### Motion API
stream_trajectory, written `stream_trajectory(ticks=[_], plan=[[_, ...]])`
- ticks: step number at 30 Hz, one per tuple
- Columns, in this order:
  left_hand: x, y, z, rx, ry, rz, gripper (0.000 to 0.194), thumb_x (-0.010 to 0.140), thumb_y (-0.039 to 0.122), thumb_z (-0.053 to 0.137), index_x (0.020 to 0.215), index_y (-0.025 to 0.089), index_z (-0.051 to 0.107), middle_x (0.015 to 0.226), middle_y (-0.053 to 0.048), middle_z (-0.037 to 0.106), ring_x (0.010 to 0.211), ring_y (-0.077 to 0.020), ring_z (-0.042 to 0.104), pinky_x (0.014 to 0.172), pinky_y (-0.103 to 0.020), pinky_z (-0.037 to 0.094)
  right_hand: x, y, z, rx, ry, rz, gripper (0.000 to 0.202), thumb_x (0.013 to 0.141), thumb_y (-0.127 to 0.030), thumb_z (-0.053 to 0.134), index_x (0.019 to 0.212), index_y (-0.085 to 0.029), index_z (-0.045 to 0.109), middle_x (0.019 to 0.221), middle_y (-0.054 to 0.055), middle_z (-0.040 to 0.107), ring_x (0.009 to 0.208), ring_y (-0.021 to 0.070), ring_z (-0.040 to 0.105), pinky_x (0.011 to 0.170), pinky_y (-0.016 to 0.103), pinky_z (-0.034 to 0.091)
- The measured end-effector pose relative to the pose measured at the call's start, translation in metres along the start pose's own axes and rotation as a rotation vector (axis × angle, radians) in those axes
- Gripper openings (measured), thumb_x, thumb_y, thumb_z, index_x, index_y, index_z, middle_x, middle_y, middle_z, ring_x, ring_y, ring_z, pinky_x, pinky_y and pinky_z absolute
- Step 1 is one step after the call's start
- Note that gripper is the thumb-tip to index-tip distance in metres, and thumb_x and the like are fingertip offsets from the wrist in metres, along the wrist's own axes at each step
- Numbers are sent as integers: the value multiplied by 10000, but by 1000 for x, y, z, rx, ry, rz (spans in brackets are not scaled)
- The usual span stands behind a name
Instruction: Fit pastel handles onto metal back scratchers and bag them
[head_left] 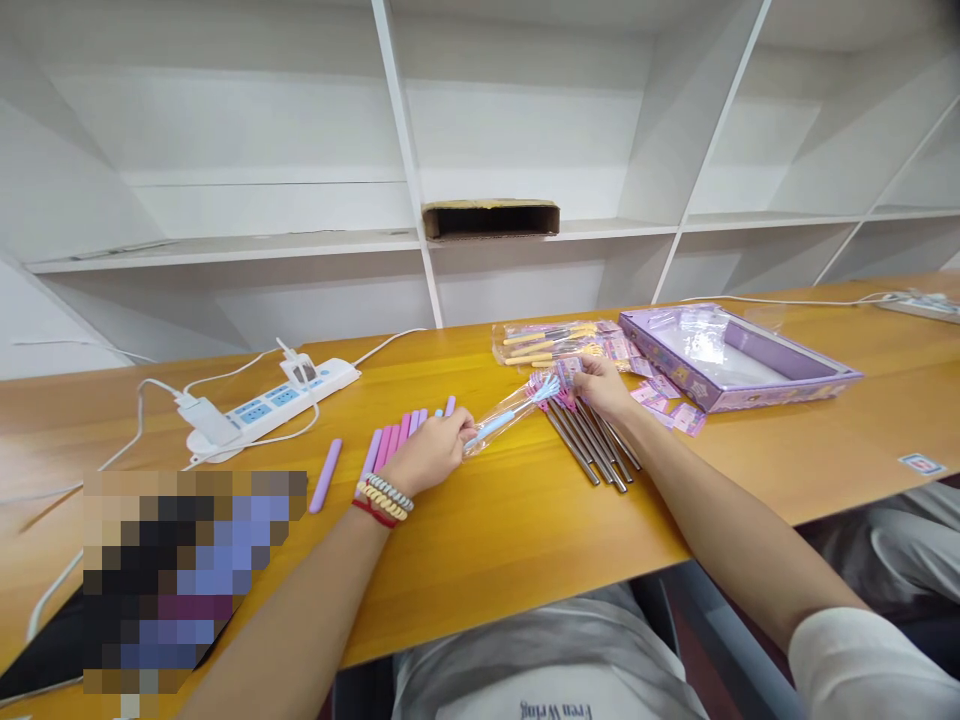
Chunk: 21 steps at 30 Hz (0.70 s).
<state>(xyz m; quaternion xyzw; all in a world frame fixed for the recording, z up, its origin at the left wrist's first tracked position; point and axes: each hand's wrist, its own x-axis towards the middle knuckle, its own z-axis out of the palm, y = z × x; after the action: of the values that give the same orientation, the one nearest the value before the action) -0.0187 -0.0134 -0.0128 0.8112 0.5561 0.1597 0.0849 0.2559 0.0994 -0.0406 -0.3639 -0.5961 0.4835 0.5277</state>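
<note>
A light-blue back scratcher (pixel 499 424) lies slanted in a clear plastic sleeve, stretched between my two hands. My left hand (pixel 435 448), with bracelets at the wrist, pinches the sleeve's lower end by the handle. At its upper end, near the claw head and a purple card, the fingers of my right hand (pixel 600 385) are closed on the sleeve. Beneath that hand lie several metal rods (pixel 589 448) with pink claw heads. Beside my left hand is a row of pink and purple handle tubes (pixel 386 445), partly hidden. One purple tube (pixel 326 476) rests apart.
Behind my right hand are bagged yellow back scratchers (pixel 551 342). Small purple cards (pixel 667 405) lie by an open purple box (pixel 784 392). A white power strip (pixel 277 402) with cables stands left, near a pixelated dark device (pixel 45 645). A cardboard box (pixel 491 220) sits on the shelf.
</note>
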Motion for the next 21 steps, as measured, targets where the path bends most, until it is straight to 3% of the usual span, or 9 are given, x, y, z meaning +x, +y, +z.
stream_trajectory(ticks=[5, 10, 14, 21], plan=[[0, -2, 1, -7, -15, 16, 221, 903, 312, 335, 887, 217, 534, 804, -58, 639, 866, -252, 592, 811, -365, 385, -2, 0, 0, 7, -31, 43, 255, 695, -398, 640, 648, -165, 548, 513, 0, 543, 383, 102, 474, 346, 242, 400], [1, -4, 2, 7, -11, 44, 211, 908, 304, 331, 890, 217, 522, 857, -62, 646, 905, -252, 590, 806, -352, 376, -3, -2, 1, 61, -25, 39, 252, 654, -384, 689, 674, -164, 569, 531, -3, 559, 387, 98, 477, 341, 233, 389], [0, -3, 2, 2, -28, 47, 215, 911, 311, 321, 878, 220, 513, 797, -47, 636, 834, -238, 592, 793, -343, 372, -2, -1, 0, -44, 32, 39, 300, 668, -444, 668, 710, -156, 593, 497, -9, 551, 339, 81, 427, 296, 210, 318], [0, 0, 2, -68, -63, 39, 211, 906, 327, 333, 863, 220, 509, 771, -32, 638, 749, -210, 592, 787, -332, 378, -1, 0, -2, -132, 121, 57, 278, 640, -414, 667, 639, -167, 540, 446, -35, 488, 291, 59, 332, 276, 205, 231]])
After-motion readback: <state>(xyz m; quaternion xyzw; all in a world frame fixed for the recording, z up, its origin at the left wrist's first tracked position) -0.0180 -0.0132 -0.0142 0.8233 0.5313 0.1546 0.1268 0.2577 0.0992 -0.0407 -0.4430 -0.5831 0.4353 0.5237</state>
